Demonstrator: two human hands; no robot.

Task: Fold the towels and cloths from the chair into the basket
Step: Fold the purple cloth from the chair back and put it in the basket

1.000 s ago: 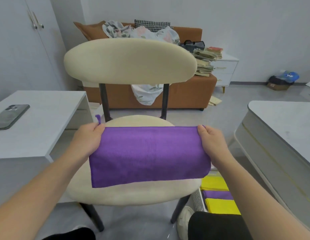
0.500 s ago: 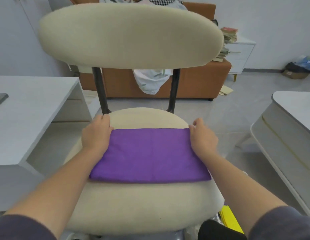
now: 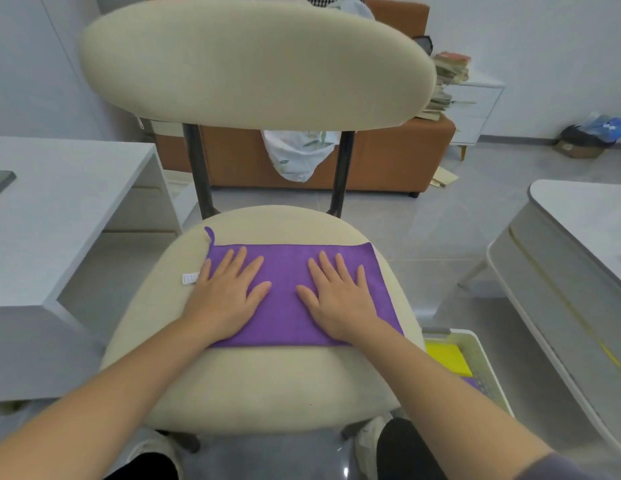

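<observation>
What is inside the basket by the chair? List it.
In the basket, a yellow cloth and a sliver of purple cloth show. The chair seat and right forearm hide the rest.

Both hands moved from the purple cloth ends onto its middle, left hand, right hand, palms flat

On the chair seat lies the cloth, left hand and right hand atop it; basket (partly hidden) rightward.

left hand, right hand on perhaps-folded cloth
</observation>
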